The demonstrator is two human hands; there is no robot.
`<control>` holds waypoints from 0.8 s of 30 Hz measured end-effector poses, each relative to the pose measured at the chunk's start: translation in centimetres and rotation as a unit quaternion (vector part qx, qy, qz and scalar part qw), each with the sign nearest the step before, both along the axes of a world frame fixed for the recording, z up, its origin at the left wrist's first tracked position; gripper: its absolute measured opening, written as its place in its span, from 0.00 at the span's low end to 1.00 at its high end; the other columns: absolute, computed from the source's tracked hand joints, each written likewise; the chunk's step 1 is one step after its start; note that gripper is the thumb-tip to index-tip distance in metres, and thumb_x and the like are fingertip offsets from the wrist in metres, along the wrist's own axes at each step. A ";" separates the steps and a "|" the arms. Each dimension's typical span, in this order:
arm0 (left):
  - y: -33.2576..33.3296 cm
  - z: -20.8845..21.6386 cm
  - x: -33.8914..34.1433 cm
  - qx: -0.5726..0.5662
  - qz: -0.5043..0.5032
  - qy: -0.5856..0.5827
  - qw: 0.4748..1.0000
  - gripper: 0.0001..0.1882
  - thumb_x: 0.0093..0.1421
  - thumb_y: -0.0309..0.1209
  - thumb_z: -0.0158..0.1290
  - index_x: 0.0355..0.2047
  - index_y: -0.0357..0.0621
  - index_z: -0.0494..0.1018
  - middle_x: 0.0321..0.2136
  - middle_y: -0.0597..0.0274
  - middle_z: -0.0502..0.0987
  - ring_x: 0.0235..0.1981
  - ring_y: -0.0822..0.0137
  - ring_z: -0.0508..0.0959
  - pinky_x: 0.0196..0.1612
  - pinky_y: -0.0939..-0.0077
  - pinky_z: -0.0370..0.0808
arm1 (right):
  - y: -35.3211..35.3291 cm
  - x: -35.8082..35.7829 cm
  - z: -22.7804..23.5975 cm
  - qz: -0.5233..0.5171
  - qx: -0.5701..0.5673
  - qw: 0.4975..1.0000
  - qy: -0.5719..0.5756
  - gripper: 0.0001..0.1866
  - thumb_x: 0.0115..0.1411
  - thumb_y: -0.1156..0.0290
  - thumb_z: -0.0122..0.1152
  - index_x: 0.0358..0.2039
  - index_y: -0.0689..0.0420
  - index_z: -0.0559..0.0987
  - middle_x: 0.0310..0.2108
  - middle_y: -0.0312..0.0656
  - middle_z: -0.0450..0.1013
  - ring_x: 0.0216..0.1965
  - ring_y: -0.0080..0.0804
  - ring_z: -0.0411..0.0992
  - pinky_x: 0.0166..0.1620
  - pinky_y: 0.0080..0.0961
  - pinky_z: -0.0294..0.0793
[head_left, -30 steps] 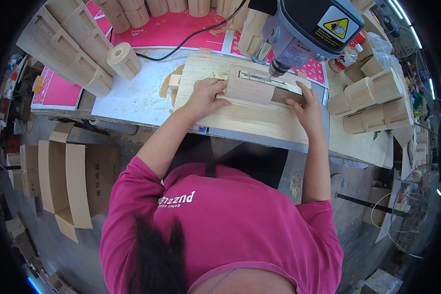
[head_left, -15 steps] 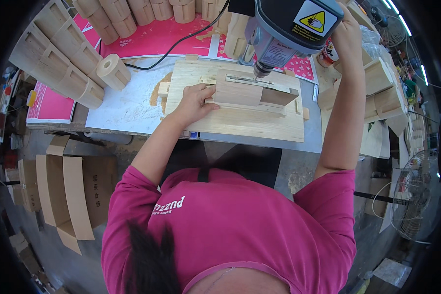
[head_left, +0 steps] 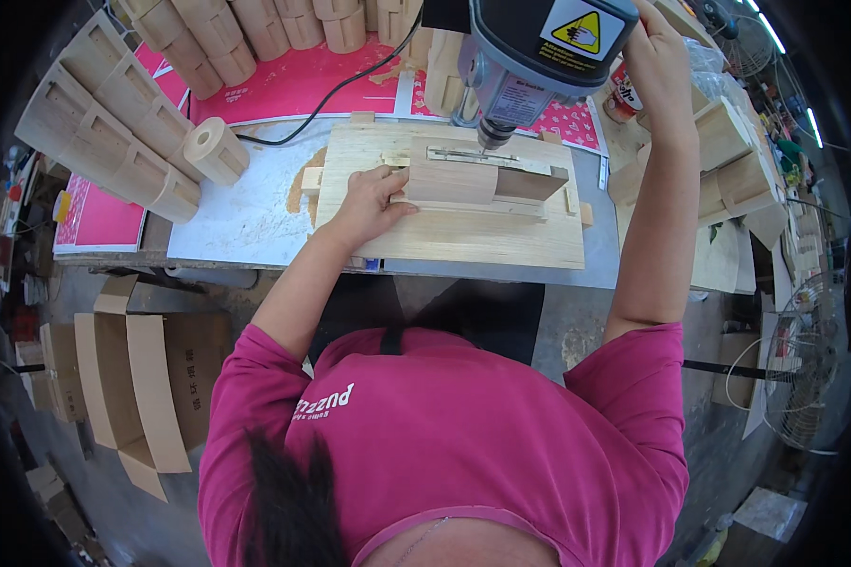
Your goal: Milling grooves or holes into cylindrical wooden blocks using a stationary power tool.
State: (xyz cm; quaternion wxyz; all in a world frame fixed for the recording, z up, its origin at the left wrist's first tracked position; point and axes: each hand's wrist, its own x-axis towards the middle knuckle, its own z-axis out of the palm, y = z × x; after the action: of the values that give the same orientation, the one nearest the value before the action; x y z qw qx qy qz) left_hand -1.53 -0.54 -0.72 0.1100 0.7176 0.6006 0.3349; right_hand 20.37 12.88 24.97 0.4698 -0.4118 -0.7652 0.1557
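A pale wooden block (head_left: 452,182) lies in a wooden jig (head_left: 350,227) on the bench, with a long slot along its far side. At its left end, my left hand (head_left: 373,200) grips it, thumb on the near side and fingers beyond. Above the slot hangs the drill press (head_left: 515,90), its chuck (head_left: 494,134) pointing down and a thin bit at the wood; whether the bit is inside the slot I cannot tell. My right hand (head_left: 654,52) is raised at the right side of the drill head, fingers curled round something the housing hides.
Stacked wooden cylinders (head_left: 104,128) stand at the left and back, with a single hollow one (head_left: 216,151) beside them. A black cable (head_left: 350,87) crosses to the machine. More wooden pieces (head_left: 733,180) lie right. An open cardboard box (head_left: 151,378) sits on the floor.
The whole view has shifted slightly, so the bench and drill appear a little further left. Both hands keep their places on the block and at the drill head.
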 end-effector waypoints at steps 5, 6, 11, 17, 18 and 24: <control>-0.4 0.2 -0.2 -0.024 0.009 -0.018 1.000 0.25 0.44 0.35 0.61 0.44 0.48 0.70 0.26 0.64 0.70 0.32 0.64 0.72 0.38 0.67 0.59 | -0.9 3.3 -3.4 0.023 0.141 0.988 -0.054 0.13 0.60 0.64 0.50 0.37 0.60 0.77 0.23 0.35 0.69 0.25 0.20 0.64 0.29 0.17 0.63; -0.3 0.3 -0.1 -0.011 0.008 -0.011 1.000 0.25 0.44 0.34 0.61 0.45 0.49 0.70 0.26 0.65 0.70 0.32 0.64 0.72 0.38 0.67 0.59 | -2.0 3.8 -4.1 0.018 0.157 0.985 -0.068 0.10 0.58 0.68 0.53 0.35 0.60 0.77 0.20 0.36 0.68 0.22 0.21 0.64 0.26 0.18 0.63; 0.0 0.2 -0.1 -0.009 0.005 0.003 1.000 0.27 0.44 0.34 0.60 0.47 0.51 0.69 0.25 0.65 0.70 0.32 0.65 0.72 0.38 0.67 0.59 | -6.6 3.8 -8.8 0.015 0.118 0.993 0.011 0.07 0.56 0.75 0.52 0.27 0.62 0.77 0.14 0.39 0.66 0.16 0.24 0.64 0.22 0.21 0.63; 0.1 0.6 0.1 -0.020 -0.001 -0.007 1.000 0.26 0.43 0.34 0.61 0.46 0.50 0.70 0.25 0.65 0.69 0.32 0.65 0.72 0.38 0.67 0.59 | -5.3 3.2 -17.5 0.061 0.119 0.985 0.112 0.06 0.56 0.78 0.50 0.29 0.64 0.76 0.19 0.41 0.68 0.19 0.26 0.65 0.24 0.20 0.62; 0.0 0.8 0.2 -0.010 -0.002 -0.003 1.000 0.26 0.43 0.35 0.61 0.45 0.49 0.70 0.25 0.65 0.69 0.32 0.65 0.72 0.38 0.67 0.59 | -4.9 3.1 -18.0 0.069 0.130 0.983 0.113 0.06 0.56 0.78 0.51 0.30 0.64 0.75 0.20 0.42 0.68 0.20 0.26 0.65 0.24 0.20 0.62; 0.0 0.0 0.0 -0.012 0.006 0.028 1.000 0.25 0.42 0.36 0.61 0.43 0.48 0.71 0.25 0.66 0.70 0.33 0.66 0.72 0.39 0.67 0.58 | -4.6 4.1 -13.9 0.066 0.206 0.975 0.041 0.04 0.54 0.78 0.51 0.24 0.62 0.74 0.15 0.42 0.64 0.17 0.30 0.64 0.22 0.22 0.62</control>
State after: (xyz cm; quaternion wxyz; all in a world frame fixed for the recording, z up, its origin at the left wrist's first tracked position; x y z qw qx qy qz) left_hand -1.49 -0.53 -0.77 0.0996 0.7220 0.6113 0.3083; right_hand 24.47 8.30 11.09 0.5642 -0.2478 -0.7864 0.0427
